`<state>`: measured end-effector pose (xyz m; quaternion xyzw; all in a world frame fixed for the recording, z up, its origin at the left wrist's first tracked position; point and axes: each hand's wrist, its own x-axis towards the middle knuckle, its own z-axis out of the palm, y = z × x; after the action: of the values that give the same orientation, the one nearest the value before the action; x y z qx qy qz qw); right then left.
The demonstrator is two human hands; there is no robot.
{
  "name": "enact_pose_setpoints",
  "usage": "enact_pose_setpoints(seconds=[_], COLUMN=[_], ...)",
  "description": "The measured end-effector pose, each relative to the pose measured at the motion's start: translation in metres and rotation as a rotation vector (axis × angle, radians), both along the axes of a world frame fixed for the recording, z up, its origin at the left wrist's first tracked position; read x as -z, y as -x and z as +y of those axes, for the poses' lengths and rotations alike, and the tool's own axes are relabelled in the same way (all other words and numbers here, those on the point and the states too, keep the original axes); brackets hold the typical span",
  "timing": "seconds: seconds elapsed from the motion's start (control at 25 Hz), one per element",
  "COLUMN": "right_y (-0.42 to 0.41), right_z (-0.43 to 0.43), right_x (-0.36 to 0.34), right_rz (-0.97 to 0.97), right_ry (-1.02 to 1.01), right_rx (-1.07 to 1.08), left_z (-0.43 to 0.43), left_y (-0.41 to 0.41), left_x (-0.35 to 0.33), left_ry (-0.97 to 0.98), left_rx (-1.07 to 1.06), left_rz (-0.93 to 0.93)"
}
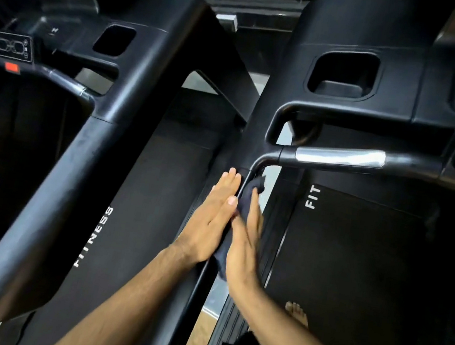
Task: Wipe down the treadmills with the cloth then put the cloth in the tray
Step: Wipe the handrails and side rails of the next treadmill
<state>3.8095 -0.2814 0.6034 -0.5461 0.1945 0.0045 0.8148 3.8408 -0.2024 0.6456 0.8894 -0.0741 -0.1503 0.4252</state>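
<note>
Now left hand (pixel 210 222), right hand (pixel 245 245) flat — fingers (pixel 229 181) straight — pressing cloth (pixel 250 193) against handrail (pixel 194 293); left belt (pixel 147 190) "FITNESS", right belt (pixel 354 263) "FIT".

Dim light is swallowing detail across the black treadmills (pixel 354 263). Glare is streaking along the chrome handlebar (pixel 339 156). Wide-angle lens is bowing straight lines outward, corners blurring softly.

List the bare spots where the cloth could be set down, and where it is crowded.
Free: the left belt between its side arm and the left hand; the right belt beyond the bare foot; the console tray, which shows nothing inside. Crowded: the side rail, where left hand and right hand press the cloth.
</note>
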Motion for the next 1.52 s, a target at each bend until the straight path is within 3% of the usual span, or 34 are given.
enact_pose_setpoints(seconds=[0.12,0.28,0.36,0.48,0.64,0.8,0.96,1.08,1.24,1.4,1.52], right_y=[-0.033,0.004,-0.018,-0.023,0.027,0.006,0.040,0.009,0.061,0.031,0.090], right_z=[-0.013,0.002,-0.004,-0.004,0.012,0.009,0.022,0.012,0.030,0.021,0.042], right_x=[0.018,0.007,0.018,0.026,0.012,0.023,0.014,0.030,0.012,0.027,0.007], right_rz=[0.130,-0.022,0.028,0.126,-0.076,0.104,-0.090,0.125,-0.088,0.129,-0.084], right_ry=[-0.017,0.019,0.054,-0.096,0.009,-0.067,0.063,-0.063,0.022,-0.087,0.016], right_rx=[0.038,0.040,0.079,0.038,0.084,0.072,0.095,0.086,0.084,0.063,0.067], left_z=[0.000,0.001,0.003,0.004,0.008,0.015,0.020,0.024,0.028,0.032,0.035], left_y=[0.004,0.009,0.011,0.015,0.020,0.034,0.045,0.056,0.062,0.075,0.084], left_x=[-0.001,0.000,0.001,0.001,0.003,0.001,0.002,0.002,0.004,0.001,0.002], left_ry=[-0.003,-0.041,-0.050,-0.044,-0.050,-0.049,-0.040,-0.030,-0.046,-0.039,-0.016], left_rx=[0.004,0.019,0.026,0.018,0.034,0.031,0.048,0.025,0.035,0.027,0.025], left_rz=[-0.010,-0.040,-0.048,-0.039,-0.058,-0.039,-0.070,-0.047,-0.063,-0.037,-0.052])
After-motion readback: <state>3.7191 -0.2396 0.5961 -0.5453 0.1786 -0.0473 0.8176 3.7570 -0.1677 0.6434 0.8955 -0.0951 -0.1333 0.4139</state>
